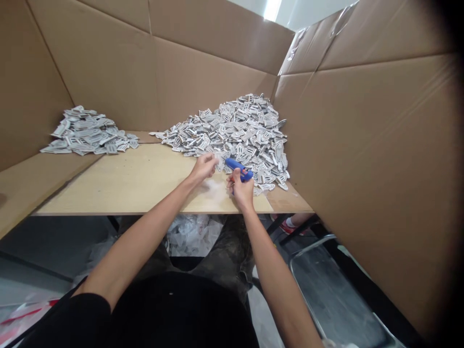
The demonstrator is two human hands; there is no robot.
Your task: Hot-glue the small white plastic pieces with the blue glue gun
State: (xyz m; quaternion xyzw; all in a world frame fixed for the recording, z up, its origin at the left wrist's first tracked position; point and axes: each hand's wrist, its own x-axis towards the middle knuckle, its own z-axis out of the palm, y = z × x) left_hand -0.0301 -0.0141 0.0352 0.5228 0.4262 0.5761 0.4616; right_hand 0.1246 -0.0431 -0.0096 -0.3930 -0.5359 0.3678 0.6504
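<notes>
My left hand is closed in a pinch above the near part of the tabletop. Between its fingertips is a small pale slotted plastic piece, partly hidden by the fingers. My right hand is wrapped round a blue tool shaped like a small glue gun, with a red part under the fingers. The tool's narrow tip points left at the pale piece; whether they touch I cannot tell. Just beyond both hands rises a large heap of similar light grey slotted pieces.
A smaller heap of the grey pieces lies at the left. Tall cardboard walls enclose the wooden tabletop at the back and sides. Beneath it are crumpled clear plastic, a metal-framed stool and another person's red shoe.
</notes>
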